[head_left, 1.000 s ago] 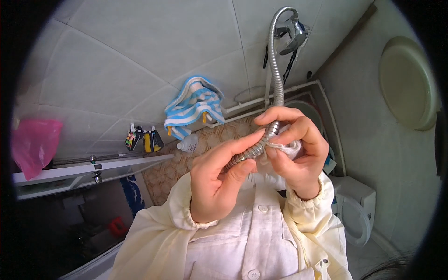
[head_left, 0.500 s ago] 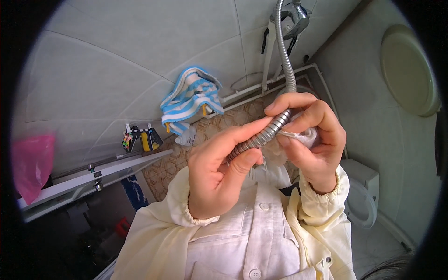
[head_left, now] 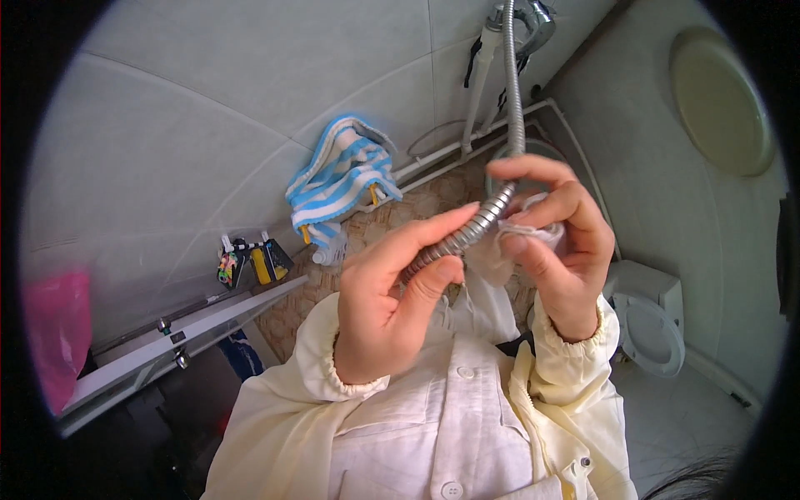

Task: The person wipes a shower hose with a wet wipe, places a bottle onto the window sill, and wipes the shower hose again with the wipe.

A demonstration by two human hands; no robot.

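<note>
A ribbed metal shower hose (head_left: pixel 477 230) runs down from the top of the picture and bends across in front of my chest. My left hand (head_left: pixel 390 293) grips its lower stretch between the fingers and thumb; the end of the hose is hidden in that palm. A crumpled white cloth (head_left: pixel 533 233) is pinched in my right hand (head_left: pixel 568 243), close beside the hose. The index finger of that hand reaches over the hose, a little blurred. Whether the cloth touches the hose here, I cannot tell.
On the wall ahead is a chrome tap fitting (head_left: pixel 533 29). White pipes (head_left: pixel 450 156) run low along the wall, near a hanging blue-and-white striped towel (head_left: pixel 342 179). A white toilet (head_left: pixel 654 325) stands at right, a pink bag (head_left: pixel 58 333) at far left beside a white rail (head_left: pixel 175 333).
My right index finger has lifted and loosened from the hose, and the cloth sits slightly apart from where it was. My left hand keeps its grip. The view has shifted a little.
</note>
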